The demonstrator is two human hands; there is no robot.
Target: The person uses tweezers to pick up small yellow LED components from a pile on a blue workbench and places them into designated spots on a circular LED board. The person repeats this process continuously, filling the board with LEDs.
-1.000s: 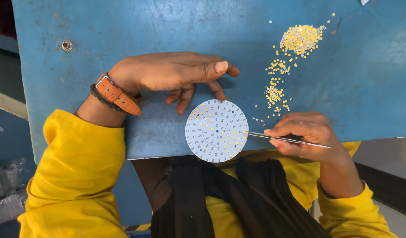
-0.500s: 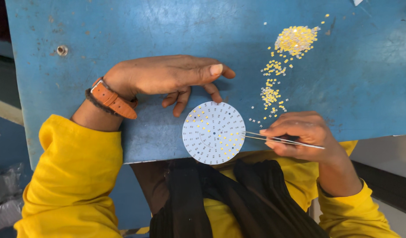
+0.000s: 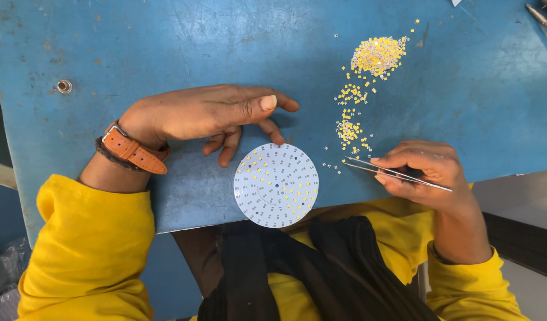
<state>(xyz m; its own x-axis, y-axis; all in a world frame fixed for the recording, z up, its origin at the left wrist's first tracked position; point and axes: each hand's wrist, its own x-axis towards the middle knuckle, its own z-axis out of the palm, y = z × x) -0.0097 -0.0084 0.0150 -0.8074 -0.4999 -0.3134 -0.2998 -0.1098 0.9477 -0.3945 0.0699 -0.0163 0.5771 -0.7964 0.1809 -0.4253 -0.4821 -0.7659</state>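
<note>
Fingers (image 3: 404, 161) of the right hand (image 3: 425, 175) pinch tweezers (image 3: 395, 173) near the scattered yellow chips (image 3: 349, 129); left fingers (image 3: 272, 132), loosely spread, touch the round white board (image 3: 276, 185) overhanging the tabletop (image 3: 166, 53) edge. A nudge could tip it off.
</note>
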